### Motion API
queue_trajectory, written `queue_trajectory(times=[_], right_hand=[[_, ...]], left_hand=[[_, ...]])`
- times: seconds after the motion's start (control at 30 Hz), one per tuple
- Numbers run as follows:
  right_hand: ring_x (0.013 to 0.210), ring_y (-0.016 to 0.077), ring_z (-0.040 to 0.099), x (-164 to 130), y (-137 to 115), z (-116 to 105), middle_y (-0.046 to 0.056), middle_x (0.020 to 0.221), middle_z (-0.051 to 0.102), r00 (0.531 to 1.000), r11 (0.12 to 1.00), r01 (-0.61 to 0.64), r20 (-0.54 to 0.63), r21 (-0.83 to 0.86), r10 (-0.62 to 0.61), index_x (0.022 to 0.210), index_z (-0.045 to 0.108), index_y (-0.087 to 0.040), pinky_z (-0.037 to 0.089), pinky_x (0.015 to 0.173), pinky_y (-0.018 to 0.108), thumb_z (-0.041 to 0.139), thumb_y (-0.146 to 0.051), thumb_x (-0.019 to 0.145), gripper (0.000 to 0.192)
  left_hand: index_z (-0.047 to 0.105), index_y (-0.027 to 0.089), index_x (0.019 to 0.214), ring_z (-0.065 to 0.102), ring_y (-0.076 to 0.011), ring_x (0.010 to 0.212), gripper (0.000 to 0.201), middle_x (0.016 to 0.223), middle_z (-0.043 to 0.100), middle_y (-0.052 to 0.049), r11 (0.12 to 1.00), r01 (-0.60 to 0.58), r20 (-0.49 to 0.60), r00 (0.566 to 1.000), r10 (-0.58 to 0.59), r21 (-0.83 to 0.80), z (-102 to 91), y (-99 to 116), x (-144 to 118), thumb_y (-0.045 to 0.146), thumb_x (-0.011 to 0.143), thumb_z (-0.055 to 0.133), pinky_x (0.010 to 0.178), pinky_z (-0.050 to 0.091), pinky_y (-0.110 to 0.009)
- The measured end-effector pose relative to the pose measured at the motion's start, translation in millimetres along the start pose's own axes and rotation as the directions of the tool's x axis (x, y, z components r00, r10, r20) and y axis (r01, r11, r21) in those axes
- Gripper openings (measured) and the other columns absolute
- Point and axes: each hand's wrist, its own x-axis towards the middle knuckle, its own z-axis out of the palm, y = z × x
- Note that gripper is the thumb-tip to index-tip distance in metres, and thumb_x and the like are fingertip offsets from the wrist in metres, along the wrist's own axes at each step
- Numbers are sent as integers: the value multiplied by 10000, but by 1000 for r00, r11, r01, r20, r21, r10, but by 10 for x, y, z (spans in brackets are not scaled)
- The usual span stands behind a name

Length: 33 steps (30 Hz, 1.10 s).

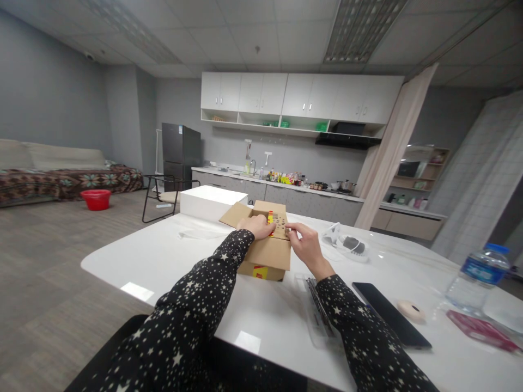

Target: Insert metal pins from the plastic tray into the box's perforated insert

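Note:
An open cardboard box (267, 253) stands on the white table in front of me, its flaps spread. One brown panel of it carries small dark marks and a red and yellow strip. My left hand (258, 226) is closed at the box's opening, with the thumb against the panel beside the strip; its other fingers are partly hidden. At the right side of the box, my right hand (304, 242) pinches the panel's edge between thumb and forefinger. Below the right wrist lies a clear plastic tray (316, 318) with thin dark tools in it, partly covered by my sleeve.
Behind the cardboard box sits a white box (213, 201). To the right are a white corded device (351, 246), a black phone or tablet (390, 313), a small beige case (411, 310), a water bottle (478, 277) and a dark red flat item (482, 330).

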Motion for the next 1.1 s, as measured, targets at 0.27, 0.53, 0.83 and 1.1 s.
queue_trajectory(times=[0.27, 0.53, 0.83, 1.1], right_hand=[[954, 245, 739, -28, 34, 45, 109, 985, 784, 999, 999, 33, 25, 21, -33, 815, 713, -196, 564, 900, 373, 485, -170, 861, 234], [938, 246, 750, -51, 85, 96, 96, 972, 792, 999, 999, 36, 22, 31, -36, 758, 714, -209, 578, 891, 384, 490, -155, 840, 245], [956, 242, 754, 9, 115, 8, 87, 1003, 798, 993, 997, 17, 118, 70, -25, 782, 743, -207, 574, 921, 388, 510, -151, 834, 246], [1133, 225, 687, 10, 152, -270, 75, 1156, 763, 972, 996, -83, 224, 34, 73, 971, 771, -211, 496, 1044, 402, 487, -138, 846, 319]], left_hand=[[731, 194, 1043, 669, -340, 1150, 613, 1204, 733, -162, 1000, 0, -9, 1000, 0, 1, 14, 2, 9, 658, 880, 365, 959, 503, -426], [726, 183, 1066, 662, -344, 1157, 600, 1212, 724, -181, 1000, -1, -4, 1000, 1, 1, 14, -8, 9, 640, 877, 385, 974, 492, -432], [731, 187, 1032, 670, -342, 1131, 591, 1223, 720, -175, 1000, -3, -2, 1000, 3, 11, 20, 8, 27, 644, 877, 389, 962, 498, -435], [742, 201, 969, 679, -342, 1106, 606, 1186, 736, -157, 1000, -10, 27, 1000, 10, 13, 29, 6, 72, 668, 877, 366, 950, 509, -441]])
